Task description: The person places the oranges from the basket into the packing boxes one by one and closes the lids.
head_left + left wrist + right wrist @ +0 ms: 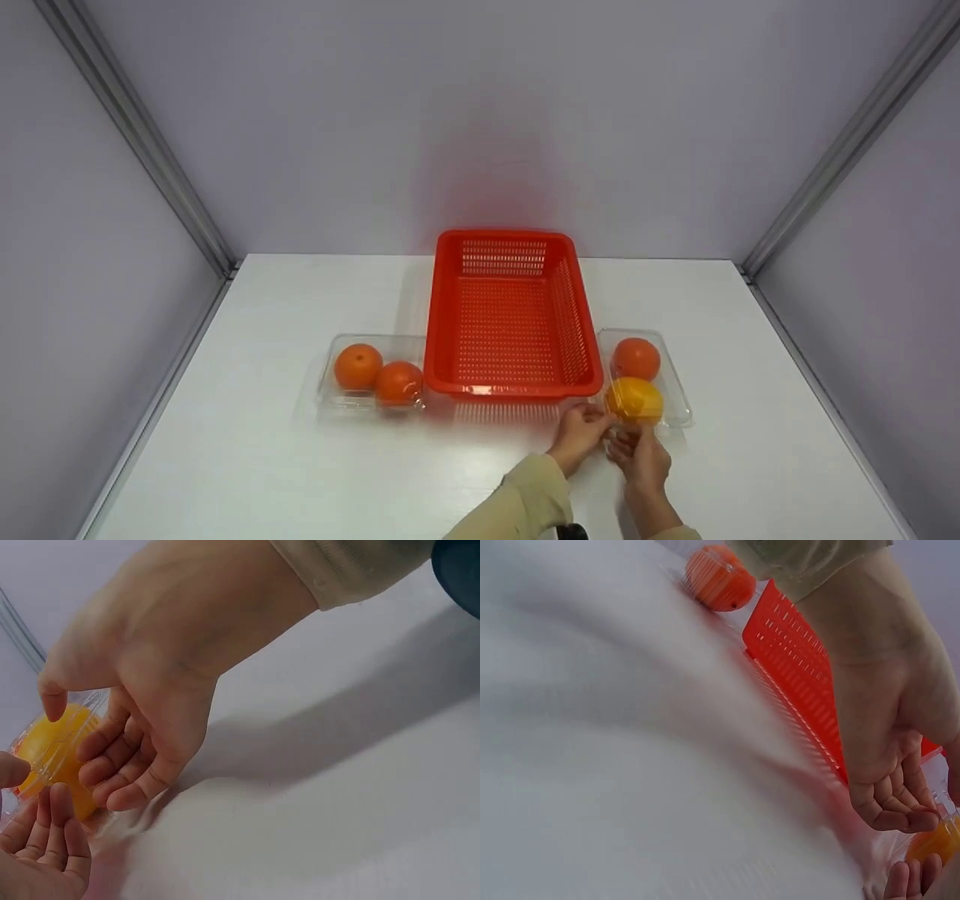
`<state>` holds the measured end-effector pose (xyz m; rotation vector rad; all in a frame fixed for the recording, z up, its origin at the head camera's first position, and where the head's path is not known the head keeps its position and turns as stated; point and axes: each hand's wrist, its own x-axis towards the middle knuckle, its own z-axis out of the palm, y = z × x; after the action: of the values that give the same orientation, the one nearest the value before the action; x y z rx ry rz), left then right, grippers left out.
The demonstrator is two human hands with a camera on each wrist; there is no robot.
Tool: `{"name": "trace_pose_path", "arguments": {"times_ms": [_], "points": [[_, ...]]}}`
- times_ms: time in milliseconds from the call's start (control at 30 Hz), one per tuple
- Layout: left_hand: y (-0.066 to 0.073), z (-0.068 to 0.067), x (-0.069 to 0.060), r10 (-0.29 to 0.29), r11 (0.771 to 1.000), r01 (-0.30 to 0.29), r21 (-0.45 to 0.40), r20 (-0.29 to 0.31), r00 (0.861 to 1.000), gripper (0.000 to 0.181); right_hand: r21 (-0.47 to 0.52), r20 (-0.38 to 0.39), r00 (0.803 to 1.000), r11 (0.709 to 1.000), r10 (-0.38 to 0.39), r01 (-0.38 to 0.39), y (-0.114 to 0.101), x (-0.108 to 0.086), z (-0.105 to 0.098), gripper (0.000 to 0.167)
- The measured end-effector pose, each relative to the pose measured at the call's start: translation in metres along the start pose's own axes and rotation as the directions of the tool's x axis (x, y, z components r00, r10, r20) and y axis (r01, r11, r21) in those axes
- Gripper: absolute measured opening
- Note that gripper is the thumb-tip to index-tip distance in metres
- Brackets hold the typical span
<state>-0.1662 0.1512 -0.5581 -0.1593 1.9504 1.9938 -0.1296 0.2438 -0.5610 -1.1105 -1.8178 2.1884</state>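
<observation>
Both hands are at the near end of a clear plastic box point(679, 397) on the right of the table. Inside it, a yellow fruit point(636, 401) sits in front of an orange point(637, 358). My left hand point(581, 435) pinches the box's near left edge between thumb and fingers. Beside it, my right hand point(645, 459) holds the same near edge, fingers curled in. In the left wrist view the right hand point(154, 675) has its thumb and fingers on either side of the plastic rim. The right wrist view shows the left hand point(889, 709), its fingertips against the plastic.
An upright red plastic basket point(589, 300) stands at the table's middle, left of the box. On its other side lies another clear box point(409, 345) with two oranges point(358, 367). Pale walls point(487, 112) close off the back and sides of the white table point(300, 465).
</observation>
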Motion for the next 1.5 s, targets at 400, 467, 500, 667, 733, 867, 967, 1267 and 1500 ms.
{"name": "trace_pose_path", "arguments": {"times_ms": [400,467,500,667,733,867,967,1267,1500], "points": [[-0.001,-0.002,0.002,-0.017,1.000,0.017,0.013,-0.002,1.000,0.019,0.013,0.073,0.997,1.000,-0.014,0.013,0.003,-0.003,0.009,0.027],[-0.001,-0.002,0.002,-0.019,0.999,0.019,0.026,0.000,1.000,0.019,0.022,0.067,0.997,0.999,-0.025,0.024,0.003,-0.004,0.009,0.023],[-0.001,-0.002,0.002,-0.021,0.999,0.021,0.028,0.002,1.000,0.019,0.014,0.062,0.998,1.000,-0.028,0.028,0.003,-0.004,0.009,0.023],[-0.002,-0.001,0.003,-0.007,0.999,0.006,0.035,0.015,1.000,0.020,-0.056,0.019,0.999,0.998,-0.037,0.038,0.000,-0.002,0.005,0.027],[-0.003,-0.002,0.003,0.010,1.000,-0.010,0.025,0.022,1.000,0.020,-0.070,-0.012,1.000,0.997,-0.025,0.024,-0.001,0.000,0.003,0.027],[-0.005,-0.004,0.003,0.045,0.999,-0.044,-0.018,0.027,0.999,0.017,-0.074,-0.069,0.998,0.997,-0.004,-0.001,-0.004,0.004,-0.004,0.028],[-0.007,-0.005,0.004,0.075,0.996,-0.074,-0.040,0.024,0.997,0.015,-0.068,-0.099,0.995,0.998,-0.005,-0.002,-0.007,0.008,-0.009,0.029],[-0.014,-0.009,0.009,0.136,0.988,-0.133,-0.082,0.041,0.990,0.012,0.023,-0.208,0.978,1.000,0.010,-0.006,-0.019,0.019,-0.024,0.015],[-0.009,-0.011,0.005,0.057,0.994,-0.053,-0.092,0.034,0.998,0.015,0.027,-0.243,0.970,0.999,-0.010,0.018,-0.025,0.025,-0.036,0.011]]}}
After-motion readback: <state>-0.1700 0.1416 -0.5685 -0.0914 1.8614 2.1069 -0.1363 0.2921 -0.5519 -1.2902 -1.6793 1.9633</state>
